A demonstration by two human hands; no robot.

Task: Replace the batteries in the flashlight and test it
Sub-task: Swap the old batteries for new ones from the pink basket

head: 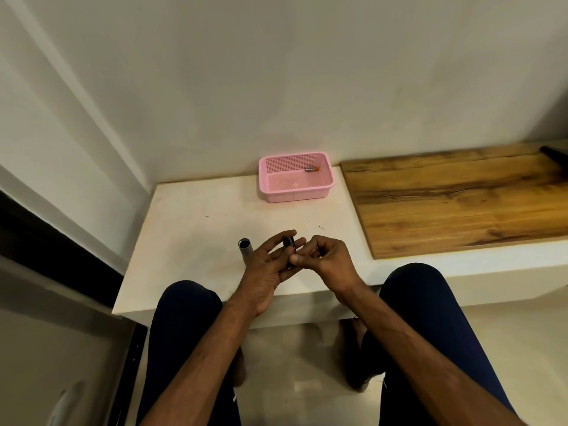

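Now the left hand point(266, 267) grips the flashlight tube point(246, 246). The right hand point(327, 256) pinches a dark battery point(290, 245); pink basket point(296, 196) at twelve o'clock.

The left hand point(264, 272) hides part of the flashlight tube point(245, 246).

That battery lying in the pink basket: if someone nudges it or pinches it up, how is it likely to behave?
The battery is a small cylinder lying on its side, so a nudge would probably roll it until a wall of the pink basket stops it. It looks rigid and smooth-cased, so a light fingertip pinch might slip.
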